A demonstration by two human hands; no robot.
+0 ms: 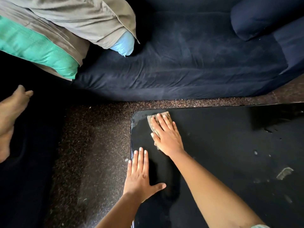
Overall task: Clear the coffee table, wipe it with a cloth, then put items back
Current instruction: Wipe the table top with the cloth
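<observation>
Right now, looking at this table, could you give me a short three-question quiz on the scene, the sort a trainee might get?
1. True or false: the right hand presses the cloth flat on the coffee table near its far left corner.
2. The left hand is: A) gripping the cloth; B) spread open at the table's left edge; C) curled into a fist.
3. Fill in: pale specks show on the table's ___ side.

Key: 1 true; 2 B; 3 right.
</observation>
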